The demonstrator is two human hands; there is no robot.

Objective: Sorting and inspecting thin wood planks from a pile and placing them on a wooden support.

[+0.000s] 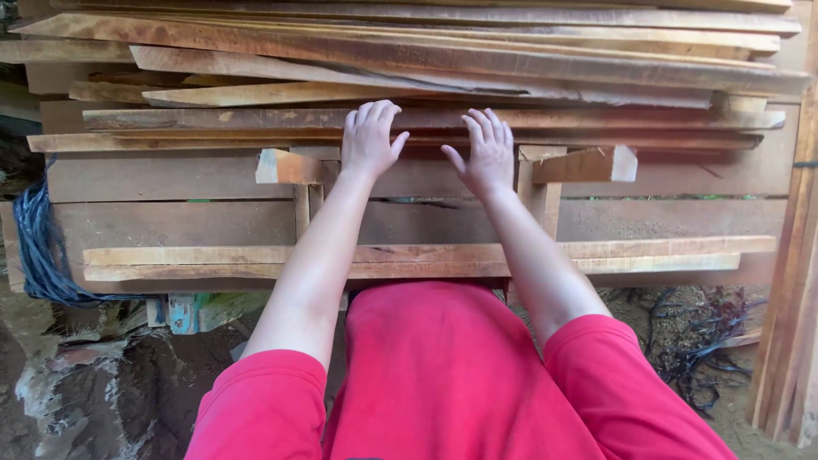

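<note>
both palms flat, fingers spread: left hand [371, 140] and right hand [487, 153] pressing on a thin plank [213, 140] mid-stack [426, 51], gripping nothing, plank not yet drawn out.

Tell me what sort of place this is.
Probably an outdoor timber yard or a rough carpentry work area. A tall stack of rough-sawn planks fills the view, more boards lean at the right, and the ground is bare dirt. The left hand and right hand rest on the stack.
</note>
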